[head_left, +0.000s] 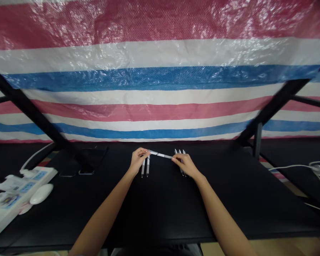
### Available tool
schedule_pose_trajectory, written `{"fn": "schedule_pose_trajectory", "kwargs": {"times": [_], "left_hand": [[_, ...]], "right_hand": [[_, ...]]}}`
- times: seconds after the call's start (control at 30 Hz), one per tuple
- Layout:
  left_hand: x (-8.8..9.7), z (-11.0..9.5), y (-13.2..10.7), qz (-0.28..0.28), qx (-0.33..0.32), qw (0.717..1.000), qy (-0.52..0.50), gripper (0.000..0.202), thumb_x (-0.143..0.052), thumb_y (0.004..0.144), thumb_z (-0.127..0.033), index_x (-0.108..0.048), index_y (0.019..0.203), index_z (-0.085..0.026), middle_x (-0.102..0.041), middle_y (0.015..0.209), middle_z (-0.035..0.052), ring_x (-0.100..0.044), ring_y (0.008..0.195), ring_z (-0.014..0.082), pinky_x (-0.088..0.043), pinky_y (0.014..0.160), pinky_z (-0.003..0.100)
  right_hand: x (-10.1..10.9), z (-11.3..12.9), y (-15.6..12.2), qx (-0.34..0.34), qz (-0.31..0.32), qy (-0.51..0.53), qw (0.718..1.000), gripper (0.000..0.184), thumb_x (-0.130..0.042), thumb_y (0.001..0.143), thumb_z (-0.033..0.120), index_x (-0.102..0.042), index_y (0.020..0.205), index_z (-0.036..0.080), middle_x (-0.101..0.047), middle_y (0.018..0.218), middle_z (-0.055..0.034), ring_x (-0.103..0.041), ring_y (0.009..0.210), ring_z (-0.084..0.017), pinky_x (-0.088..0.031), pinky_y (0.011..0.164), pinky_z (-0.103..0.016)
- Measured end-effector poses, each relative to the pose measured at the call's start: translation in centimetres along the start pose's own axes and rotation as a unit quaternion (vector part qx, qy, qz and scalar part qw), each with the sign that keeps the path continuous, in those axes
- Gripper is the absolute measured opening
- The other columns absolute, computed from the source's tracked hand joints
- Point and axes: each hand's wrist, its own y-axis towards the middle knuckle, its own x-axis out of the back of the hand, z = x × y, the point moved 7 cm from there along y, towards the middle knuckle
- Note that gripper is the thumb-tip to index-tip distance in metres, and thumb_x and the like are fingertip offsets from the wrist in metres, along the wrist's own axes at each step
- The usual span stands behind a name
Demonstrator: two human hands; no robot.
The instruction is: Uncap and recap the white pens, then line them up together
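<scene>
A striped red, white and blue tarp (pixel 160 78) is hung behind a black counter (pixel 160 209), with a power strip (pixel 21 199) and a mouse (pixel 41 193) seen at left. In the head view, a slim white pen (pixel 161 155) is held crosswise, pinched at one end by the left hand (pixel 139 160) and at the other by the right hand (pixel 184 165). Two pens (pixel 145 169) are laid by the left hand, a cluster of pens (pixel 180 152) by the right. The held pen is judged light, stiff and slick, and is best taken by the barrel.
</scene>
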Motion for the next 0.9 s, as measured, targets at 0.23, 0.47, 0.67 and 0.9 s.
{"fn": "schedule_pose_trajectory", "kwargs": {"times": [0.23, 0.47, 0.67, 0.9], "left_hand": [[0.1, 0.2, 0.0, -0.013, 0.022, 0.999, -0.047, 0.041, -0.074, 0.064, -0.039, -0.060, 0.096, -0.017, -0.070, 0.077, 0.0052, -0.066, 0.071, 0.0176, -0.047, 0.064, 0.026], [0.9, 0.1, 0.5, -0.042, 0.032, 0.983, -0.175, 0.041, -0.076, 0.063, -0.035, -0.059, 0.098, -0.019, -0.067, 0.072, 0.0003, -0.065, 0.071, 0.0134, -0.049, 0.073, 0.027], [1.2, 0.9, 0.8, -0.040, 0.068, 0.973, -0.215, 0.041, -0.077, 0.063, -0.032, -0.064, 0.099, -0.018, -0.064, 0.068, -0.0004, -0.061, 0.061, 0.0099, -0.051, 0.068, 0.025], [0.6, 1.3, 0.8, -0.010, 0.075, 0.979, -0.192, 0.037, -0.078, 0.062, -0.030, -0.067, 0.093, -0.013, -0.064, 0.069, 0.0015, -0.060, 0.060, 0.0105, -0.050, 0.066, 0.026]], "right_hand": [[-1.8, 2.7, 0.0, 0.033, 0.012, -0.066, 0.997, 0.027, -0.052, 0.086, 0.040, -0.062, 0.070, 0.021, -0.061, 0.067, 0.0001, -0.057, 0.069, -0.016, -0.036, 0.076, -0.033], [-1.6, 3.9, 0.0, 0.040, -0.007, -0.055, 0.998, 0.025, -0.055, 0.083, 0.044, -0.063, 0.075, 0.021, -0.062, 0.069, 0.0001, -0.057, 0.069, -0.015, -0.035, 0.077, -0.032], [2.5, -1.3, -0.4, -0.073, -0.182, 0.066, 0.978, 0.039, -0.045, 0.085, 0.050, -0.061, 0.069, 0.019, -0.059, 0.065, -0.0023, -0.053, 0.063, -0.016, -0.040, 0.063, -0.028], [3.3, -6.6, -1.5, -0.157, -0.342, 0.268, 0.887, 0.042, -0.052, 0.077, 0.057, -0.057, 0.060, 0.018, -0.049, 0.053, 0.0014, -0.044, 0.053, -0.012, -0.035, 0.055, -0.026]]}}
